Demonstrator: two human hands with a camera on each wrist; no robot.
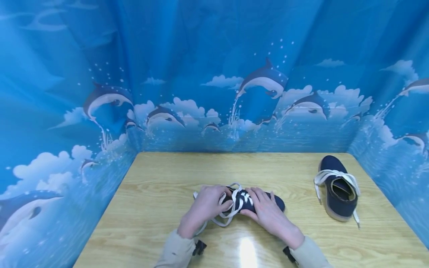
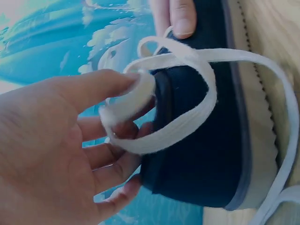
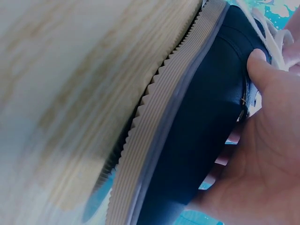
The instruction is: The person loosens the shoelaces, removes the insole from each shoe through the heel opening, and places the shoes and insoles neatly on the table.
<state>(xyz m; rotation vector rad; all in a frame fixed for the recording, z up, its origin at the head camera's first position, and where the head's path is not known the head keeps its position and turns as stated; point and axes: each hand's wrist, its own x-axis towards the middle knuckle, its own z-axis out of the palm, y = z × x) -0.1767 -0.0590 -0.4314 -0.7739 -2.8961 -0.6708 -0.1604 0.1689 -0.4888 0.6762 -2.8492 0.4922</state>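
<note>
A dark navy sneaker [image 1: 276, 201] lies in front of me on the table, its toe pointing right. My right hand [image 1: 268, 214] grips it over the front, thumb [image 3: 262, 68] on the near side beside the lacing and fingers reaching across the top. My left hand [image 1: 207, 203] is at the shoe's opening, fingers loosely bent with their tips by the heel collar, thumb and index finger apart. A loose white shoelace [image 2: 178, 129] loops past the left thumb tip and over the collar; part of it is blurred. More lace trails onto the table on the near side.
At the right stands a second navy sneaker [image 1: 342, 203], its white laces [image 1: 335, 173] draped across it and hanging down both sides. The wooden table [image 1: 161, 175] meets a blue dolphin-print curtain [image 1: 187, 74] at the back and sides.
</note>
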